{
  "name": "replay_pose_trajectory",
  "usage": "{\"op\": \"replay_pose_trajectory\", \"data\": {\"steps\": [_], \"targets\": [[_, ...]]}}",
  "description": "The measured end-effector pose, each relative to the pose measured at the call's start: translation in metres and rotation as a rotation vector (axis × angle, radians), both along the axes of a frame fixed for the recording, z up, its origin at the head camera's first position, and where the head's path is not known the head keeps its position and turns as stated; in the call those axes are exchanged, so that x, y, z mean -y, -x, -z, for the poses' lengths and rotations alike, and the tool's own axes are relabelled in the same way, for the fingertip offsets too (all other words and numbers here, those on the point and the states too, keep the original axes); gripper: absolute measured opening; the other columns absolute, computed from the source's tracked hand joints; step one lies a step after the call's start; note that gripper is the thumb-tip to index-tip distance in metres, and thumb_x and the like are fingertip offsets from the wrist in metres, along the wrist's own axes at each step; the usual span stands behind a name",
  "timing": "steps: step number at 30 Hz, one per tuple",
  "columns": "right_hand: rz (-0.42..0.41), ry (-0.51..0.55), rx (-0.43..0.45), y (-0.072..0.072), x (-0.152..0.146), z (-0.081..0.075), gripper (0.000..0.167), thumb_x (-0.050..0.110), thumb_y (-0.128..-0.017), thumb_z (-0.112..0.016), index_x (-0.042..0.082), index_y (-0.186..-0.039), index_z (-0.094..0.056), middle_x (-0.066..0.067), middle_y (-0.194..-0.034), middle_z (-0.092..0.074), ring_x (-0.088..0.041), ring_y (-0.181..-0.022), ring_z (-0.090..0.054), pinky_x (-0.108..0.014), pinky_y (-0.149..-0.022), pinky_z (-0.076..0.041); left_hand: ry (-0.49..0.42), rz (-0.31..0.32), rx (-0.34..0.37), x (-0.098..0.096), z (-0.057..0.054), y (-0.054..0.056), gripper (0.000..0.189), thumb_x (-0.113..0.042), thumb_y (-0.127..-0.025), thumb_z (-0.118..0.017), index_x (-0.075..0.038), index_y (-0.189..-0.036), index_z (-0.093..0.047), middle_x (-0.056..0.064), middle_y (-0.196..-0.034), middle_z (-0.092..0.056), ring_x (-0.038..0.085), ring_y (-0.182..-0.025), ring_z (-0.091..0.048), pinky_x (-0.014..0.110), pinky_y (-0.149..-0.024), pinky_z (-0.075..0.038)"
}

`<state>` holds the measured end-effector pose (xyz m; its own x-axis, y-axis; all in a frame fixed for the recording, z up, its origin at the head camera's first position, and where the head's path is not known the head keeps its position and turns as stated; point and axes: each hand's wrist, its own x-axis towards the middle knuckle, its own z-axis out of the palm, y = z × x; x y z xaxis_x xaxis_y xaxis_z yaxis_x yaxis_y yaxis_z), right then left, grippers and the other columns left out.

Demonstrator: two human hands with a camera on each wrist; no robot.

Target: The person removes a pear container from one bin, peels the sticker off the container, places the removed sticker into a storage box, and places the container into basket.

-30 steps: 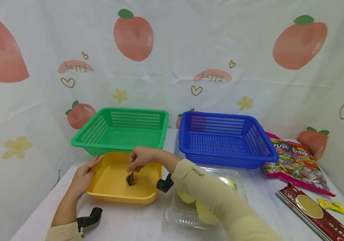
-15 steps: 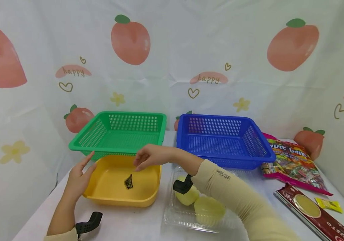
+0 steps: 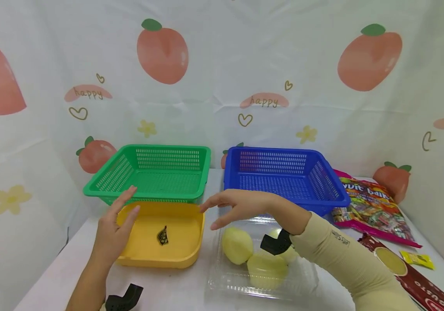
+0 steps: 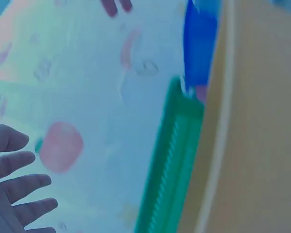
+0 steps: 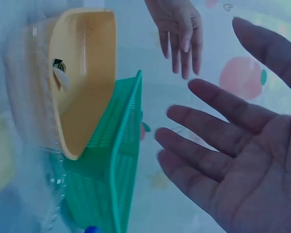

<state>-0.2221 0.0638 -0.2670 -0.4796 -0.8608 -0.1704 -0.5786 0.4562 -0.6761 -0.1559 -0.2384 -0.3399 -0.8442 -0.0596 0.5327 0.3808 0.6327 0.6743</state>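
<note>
My left hand (image 3: 113, 233), fingers spread, hovers over the left side of a yellow plastic tub (image 3: 155, 262). Inside the tub lies a small dark item with gold markings and a narrow end (image 3: 162, 236). To the right, my right hand (image 3: 245, 206) hangs with loose fingers between the tub and a clear plastic box (image 3: 245, 290). Its palm (image 5: 247, 160) shows bare in the right wrist view. Pale yellow-green rounded pieces (image 3: 237, 245) sit in the clear box, partly behind a black wrist mount. Neither hand holds anything.
Behind the tub stands a green basket (image 3: 163, 183), with a blue basket (image 3: 276, 181) to its right. A candy bag (image 3: 377, 211), a long brown packet (image 3: 416, 278) and a small yellow packet (image 3: 417, 259) lie on the right. A patterned cloth (image 3: 206, 65) hangs behind.
My right hand let go of the small dark item in the tub, then moved right over the clear box's edge. My left hand left the tub's rim and rose.
</note>
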Motion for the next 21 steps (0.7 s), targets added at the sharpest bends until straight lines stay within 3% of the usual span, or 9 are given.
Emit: {"op": "replay_pose_trajectory", "data": {"steps": [3,5,10,14,17,19,21], "targets": [[0.001,0.076,-0.01,-0.009,-0.022,0.006,0.046,0.029,-0.09,-0.06,0.015,-0.133,-0.051,0.0,-0.141,-0.049,-0.019,-0.136,-0.038,-0.044,-0.112,-0.031,0.025,0.04,-0.109,-0.013,-0.002,-0.002,0.045,-0.005,-0.092,-0.055,-0.009,-0.136,-0.048,0.012,-0.141,-0.046,-0.005,-0.136,-0.027,0.018,-0.116,-0.015],[0.021,0.128,-0.006,-0.016,-0.037,0.012,0.045,0.029,-0.09,-0.061,0.017,-0.132,-0.052,0.001,-0.142,-0.047,-0.02,-0.137,-0.036,-0.048,-0.112,-0.03,0.036,0.068,-0.142,-0.019,-0.002,-0.003,0.045,-0.002,-0.09,-0.057,-0.007,-0.134,-0.05,0.014,-0.14,-0.047,-0.012,-0.133,-0.026,0.009,-0.113,-0.013],[0.093,0.226,-0.006,-0.034,-0.072,0.023,0.044,0.025,-0.09,-0.061,0.021,-0.132,-0.051,-0.001,-0.142,-0.047,-0.027,-0.137,-0.036,-0.059,-0.107,-0.03,0.069,0.112,-0.163,-0.034,0.002,-0.007,0.046,0.0,-0.087,-0.06,-0.008,-0.131,-0.053,0.015,-0.139,-0.048,-0.011,-0.133,-0.027,0.013,-0.114,-0.016],[0.141,0.297,-0.045,-0.049,-0.099,0.029,0.044,0.017,-0.09,-0.06,0.021,-0.132,-0.05,-0.006,-0.146,-0.042,-0.041,-0.138,-0.026,-0.072,-0.103,-0.015,0.074,0.169,-0.145,-0.048,0.009,-0.011,0.051,0.0,-0.084,-0.063,-0.01,-0.133,-0.052,0.012,-0.141,-0.046,-0.007,-0.135,-0.028,0.005,-0.11,-0.015],[0.197,0.348,-0.084,-0.061,-0.118,0.036,0.046,0.012,-0.09,-0.059,0.021,-0.133,-0.049,-0.001,-0.146,-0.042,-0.023,-0.143,-0.021,-0.078,-0.096,-0.013,0.063,0.206,-0.111,-0.059,0.015,-0.015,0.056,-0.003,-0.083,-0.066,-0.013,-0.135,-0.049,0.01,-0.145,-0.042,-0.006,-0.135,-0.028,0.003,-0.106,-0.019],[0.239,0.368,-0.134,-0.068,-0.129,0.041,0.051,0.008,-0.089,-0.06,0.021,-0.137,-0.045,0.003,-0.147,-0.04,-0.004,-0.14,-0.024,-0.077,-0.095,-0.022,0.054,0.226,-0.089,-0.067,0.02,-0.017,0.059,-0.005,-0.083,-0.067,-0.016,-0.137,-0.046,0.008,-0.147,-0.039,-0.004,-0.134,-0.029,0.002,-0.1,-0.026],[0.28,0.377,-0.181,-0.074,-0.138,0.045,0.058,0.005,-0.088,-0.06,0.019,-0.141,-0.04,0.006,-0.148,-0.037,0.01,-0.135,-0.021,-0.071,-0.094,-0.033,0.042,0.24,-0.073,-0.074,0.024,-0.017,0.061,-0.006,-0.083,-0.067,-0.019,-0.138,-0.045,0.006,-0.149,-0.036,-0.001,-0.135,-0.031,0.003,-0.1,-0.027]]}}
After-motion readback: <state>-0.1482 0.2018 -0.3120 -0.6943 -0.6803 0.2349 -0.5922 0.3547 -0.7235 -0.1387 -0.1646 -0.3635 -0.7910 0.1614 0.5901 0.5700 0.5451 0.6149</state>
